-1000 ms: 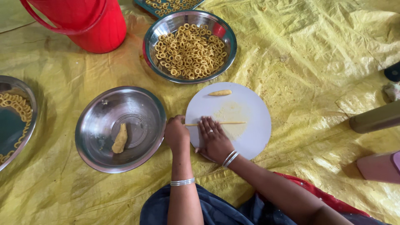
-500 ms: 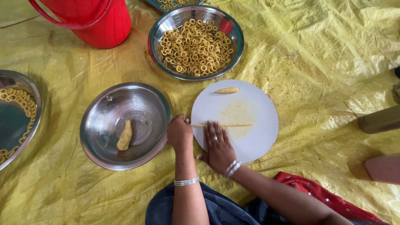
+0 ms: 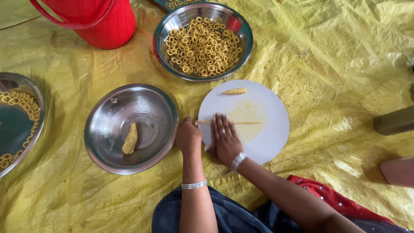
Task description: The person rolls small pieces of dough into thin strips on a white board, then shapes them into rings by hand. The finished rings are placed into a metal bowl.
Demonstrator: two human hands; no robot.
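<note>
While your right hand (image 3: 225,140) lies flat, fingers spread, on the thin dough strand (image 3: 241,122) across the round white board (image 3: 271,138), your left hand (image 3: 188,136) sits curled closed at the strand's end, beside the steel bowl (image 3: 108,142) holding a dough lump (image 3: 130,139)

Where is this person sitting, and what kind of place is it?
Probably a home or small snack-making spot on the floor: a yellow plastic sheet covers the ground, a steel bowl holds dough rings, and the right hand rolls a dough strip on a white round board.
</note>
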